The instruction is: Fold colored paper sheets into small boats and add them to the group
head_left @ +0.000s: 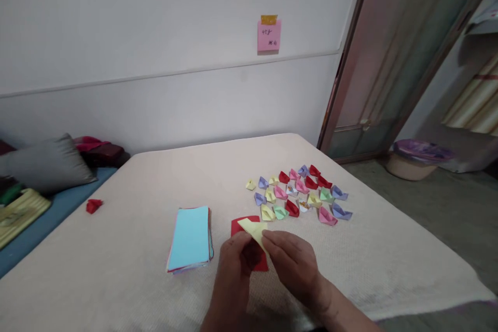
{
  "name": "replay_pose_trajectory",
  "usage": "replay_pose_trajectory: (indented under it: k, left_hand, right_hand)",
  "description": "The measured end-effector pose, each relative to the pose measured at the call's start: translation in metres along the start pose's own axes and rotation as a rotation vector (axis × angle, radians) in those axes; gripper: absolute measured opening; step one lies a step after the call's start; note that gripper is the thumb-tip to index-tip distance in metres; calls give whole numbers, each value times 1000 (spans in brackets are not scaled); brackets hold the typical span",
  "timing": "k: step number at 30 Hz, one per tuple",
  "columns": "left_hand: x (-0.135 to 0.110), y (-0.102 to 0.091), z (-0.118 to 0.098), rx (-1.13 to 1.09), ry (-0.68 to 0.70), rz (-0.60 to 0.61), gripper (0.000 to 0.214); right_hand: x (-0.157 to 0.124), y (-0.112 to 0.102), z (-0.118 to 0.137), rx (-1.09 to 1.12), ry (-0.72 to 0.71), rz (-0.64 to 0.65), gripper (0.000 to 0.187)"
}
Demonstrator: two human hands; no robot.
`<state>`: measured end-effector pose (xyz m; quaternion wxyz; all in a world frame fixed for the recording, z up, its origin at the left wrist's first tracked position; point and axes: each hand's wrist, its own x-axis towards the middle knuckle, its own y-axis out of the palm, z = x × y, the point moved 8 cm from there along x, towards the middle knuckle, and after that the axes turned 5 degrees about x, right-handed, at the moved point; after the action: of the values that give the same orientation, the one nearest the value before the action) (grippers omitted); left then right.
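Note:
Between my two hands is a pale yellow folded paper (254, 229), creased into a pointed shape. My left hand (235, 264) is closed on its left and lower edge, thumb on top. From the right, my right hand (293, 259) pinches the paper's other side with the fingertips. Beneath them lies a red sheet of paper (262, 264), partly covered by the hands. To the left rests a stack of coloured paper (191, 236) with a light blue sheet on top. Several small folded paper boats (291, 208) in red, yellow, pink, green and purple stand in rows beyond my right hand.
A cream cloth (128, 249) covers the broad surface. A small red folded paper (94, 206) lies at its left edge. Further left are a grey pillow (50, 166) and a yellow striped item (23, 212). A pink note (268, 37) hangs on the wall; a bin (412, 163) stands right.

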<state>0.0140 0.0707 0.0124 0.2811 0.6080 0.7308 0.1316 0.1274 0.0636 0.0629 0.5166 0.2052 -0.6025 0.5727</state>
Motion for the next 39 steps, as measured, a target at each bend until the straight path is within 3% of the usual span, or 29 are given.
replay_pose_trajectory:
  k: [8,18,23,30,33,39]
  left_hand:
    - [0,1,-2,-97,-47,46,15]
    - [11,-8,11,-1,-100,10,14]
    - [9,-7,7,41,-48,22,13]
    - [13,-23,-11,421,162,-144,17]
    - [14,-24,-14,607,231,-163,17]
    - [13,-25,-14,793,287,-211,23]
  right_hand:
    - [2,1,6,7,-47,33,28]
    - [1,2,11,-9,-116,67,29]
    - [2,6,10,-15,-114,94,31]
    - [7,1,-1,77,85,47,30]
    - [8,5,1,138,181,69,27]
    - [7,19,8,84,226,108,28]
